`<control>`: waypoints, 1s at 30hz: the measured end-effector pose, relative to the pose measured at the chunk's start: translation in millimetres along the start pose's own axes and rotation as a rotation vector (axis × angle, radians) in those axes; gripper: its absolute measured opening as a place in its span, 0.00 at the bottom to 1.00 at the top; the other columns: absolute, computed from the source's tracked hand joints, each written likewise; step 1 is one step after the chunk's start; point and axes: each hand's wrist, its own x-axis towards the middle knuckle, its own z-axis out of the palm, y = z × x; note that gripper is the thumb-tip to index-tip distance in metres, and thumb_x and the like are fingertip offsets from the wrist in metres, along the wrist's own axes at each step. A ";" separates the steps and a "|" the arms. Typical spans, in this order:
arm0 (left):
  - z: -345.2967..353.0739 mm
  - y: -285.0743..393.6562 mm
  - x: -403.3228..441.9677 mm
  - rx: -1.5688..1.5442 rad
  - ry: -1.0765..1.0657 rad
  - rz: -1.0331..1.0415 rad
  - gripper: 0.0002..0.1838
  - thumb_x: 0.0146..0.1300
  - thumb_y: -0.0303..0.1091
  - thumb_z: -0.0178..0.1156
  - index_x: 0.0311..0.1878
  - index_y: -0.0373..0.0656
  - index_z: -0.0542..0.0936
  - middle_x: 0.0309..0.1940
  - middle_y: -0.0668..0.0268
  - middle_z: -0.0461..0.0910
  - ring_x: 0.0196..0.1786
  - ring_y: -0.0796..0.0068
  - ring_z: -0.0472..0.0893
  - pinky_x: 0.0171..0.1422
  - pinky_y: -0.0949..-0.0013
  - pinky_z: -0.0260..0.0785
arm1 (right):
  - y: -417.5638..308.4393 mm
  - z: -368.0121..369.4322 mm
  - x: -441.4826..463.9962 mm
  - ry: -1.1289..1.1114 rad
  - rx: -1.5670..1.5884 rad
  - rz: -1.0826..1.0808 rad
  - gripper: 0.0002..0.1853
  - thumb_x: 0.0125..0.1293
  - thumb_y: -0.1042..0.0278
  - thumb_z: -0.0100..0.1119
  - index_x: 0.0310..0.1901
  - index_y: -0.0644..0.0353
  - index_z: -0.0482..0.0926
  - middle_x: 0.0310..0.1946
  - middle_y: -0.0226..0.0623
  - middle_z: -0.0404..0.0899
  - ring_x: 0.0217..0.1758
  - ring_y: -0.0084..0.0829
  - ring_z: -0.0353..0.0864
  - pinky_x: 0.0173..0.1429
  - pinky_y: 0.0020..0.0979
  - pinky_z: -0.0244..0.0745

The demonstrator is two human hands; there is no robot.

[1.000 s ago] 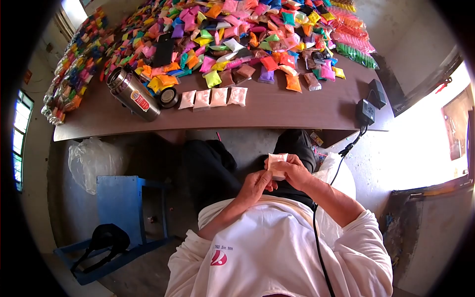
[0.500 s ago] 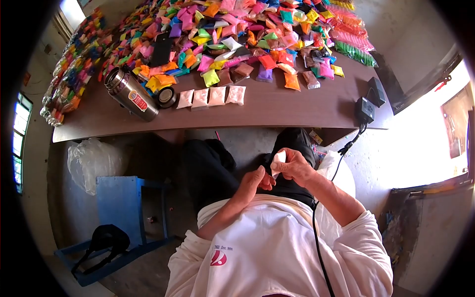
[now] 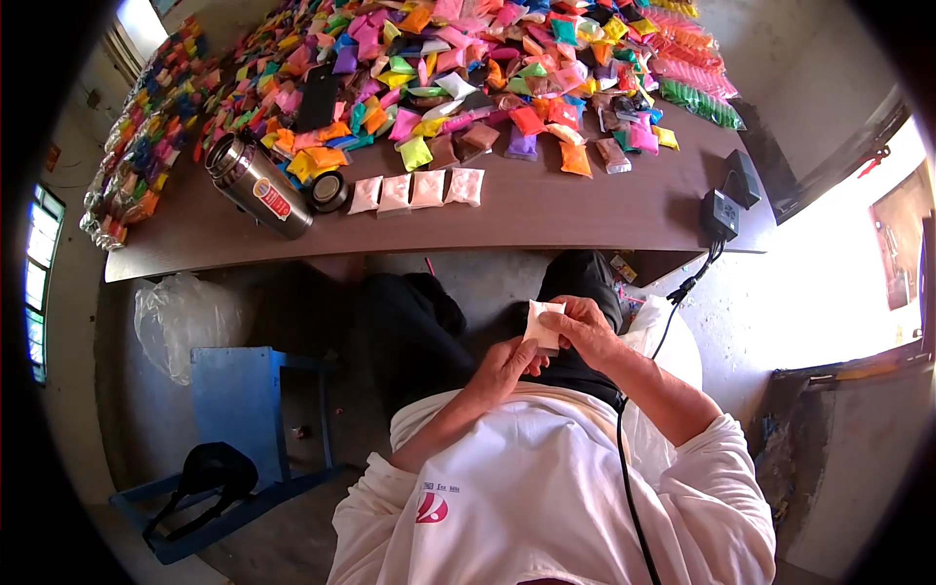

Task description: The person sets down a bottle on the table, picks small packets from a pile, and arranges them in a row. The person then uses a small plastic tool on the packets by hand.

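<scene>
A small pale pink packet (image 3: pixel 539 330) is held above my lap, its flat face turned up. My right hand (image 3: pixel 583 330) pinches its right side, thumb on top. At the lower left corner, my left hand (image 3: pixel 504 369) has its thumb against the packet, with the fingers curled underneath and partly hidden. On the table in front, several similar pale pink packets (image 3: pixel 427 189) lie side by side in a row.
A big heap of colourful packets (image 3: pixel 458 83) covers the back of the brown table (image 3: pixel 546 219). A steel flask (image 3: pixel 263 190), its black lid (image 3: pixel 330 191) and a phone-like black slab (image 3: pixel 319 99) are at left. A black box with a cable (image 3: pixel 720 216) sits right; a blue chair (image 3: pixel 234 400) stands lower left.
The packet has turned from nearly edge-on to showing its broad face. My left hand has come up against its lower corner; my right hand has shifted slightly.
</scene>
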 end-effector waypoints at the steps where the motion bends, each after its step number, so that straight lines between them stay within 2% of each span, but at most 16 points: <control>1: 0.5 -1.7 0.4 -0.002 -0.023 0.005 0.27 0.71 0.54 0.44 0.48 0.36 0.76 0.36 0.63 0.80 0.37 0.79 0.77 0.46 0.75 0.71 | 1.8 -0.1 0.5 0.016 -0.005 -0.008 0.15 0.67 0.54 0.57 0.37 0.59 0.77 0.25 0.25 0.76 0.24 0.14 0.68 0.25 0.18 0.62; 9: 1.3 3.8 -0.6 -0.033 0.040 0.010 0.27 0.72 0.53 0.43 0.46 0.35 0.77 0.33 0.62 0.81 0.34 0.78 0.78 0.45 0.75 0.72 | 12.0 2.6 4.6 -0.023 0.161 0.044 0.13 0.66 0.56 0.58 0.36 0.60 0.77 0.25 0.28 0.77 0.24 0.16 0.72 0.25 0.18 0.65; 13: 1.1 6.7 -1.5 0.026 0.034 0.011 0.27 0.71 0.54 0.43 0.43 0.36 0.78 0.33 0.62 0.81 0.34 0.78 0.79 0.44 0.75 0.73 | 12.6 6.5 5.3 -0.062 0.127 -0.046 0.14 0.68 0.58 0.54 0.34 0.61 0.78 0.25 0.29 0.78 0.25 0.18 0.74 0.25 0.20 0.65; 18: 1.3 7.4 1.1 -0.013 0.049 0.043 0.27 0.72 0.54 0.43 0.44 0.37 0.78 0.32 0.62 0.82 0.34 0.78 0.79 0.44 0.75 0.73 | 7.6 4.6 2.6 -0.107 0.286 0.078 0.11 0.67 0.65 0.55 0.34 0.64 0.79 0.24 0.31 0.78 0.24 0.19 0.73 0.27 0.21 0.64; 23: 4.3 16.7 -1.0 0.023 0.028 0.063 0.27 0.72 0.54 0.41 0.44 0.38 0.79 0.32 0.63 0.82 0.34 0.78 0.80 0.44 0.75 0.74 | 4.9 4.7 -1.6 -0.194 0.212 0.004 0.11 0.66 0.66 0.56 0.32 0.66 0.80 0.26 0.34 0.79 0.24 0.21 0.74 0.29 0.23 0.69; 26: 2.0 17.0 -0.8 0.059 0.018 0.065 0.27 0.72 0.54 0.41 0.45 0.38 0.78 0.32 0.63 0.81 0.34 0.78 0.80 0.44 0.75 0.74 | 4.5 5.2 -0.4 -0.196 0.153 -0.006 0.09 0.65 0.69 0.56 0.35 0.66 0.80 0.28 0.35 0.80 0.25 0.22 0.75 0.29 0.23 0.69; 28: -0.5 9.9 0.8 -0.033 0.016 0.071 0.27 0.71 0.55 0.42 0.45 0.37 0.78 0.34 0.63 0.81 0.35 0.77 0.80 0.43 0.75 0.74 | -0.1 7.3 0.4 -0.181 0.245 0.046 0.13 0.63 0.67 0.52 0.44 0.68 0.77 0.31 0.38 0.81 0.26 0.25 0.78 0.29 0.26 0.71; 30: -4.5 -0.1 3.6 -0.110 0.004 0.036 0.28 0.71 0.55 0.43 0.45 0.37 0.78 0.35 0.63 0.81 0.35 0.77 0.80 0.43 0.75 0.74 | 3.8 -0.4 6.3 -0.221 0.344 0.086 0.17 0.62 0.65 0.49 0.47 0.68 0.75 0.32 0.40 0.81 0.28 0.28 0.79 0.30 0.27 0.72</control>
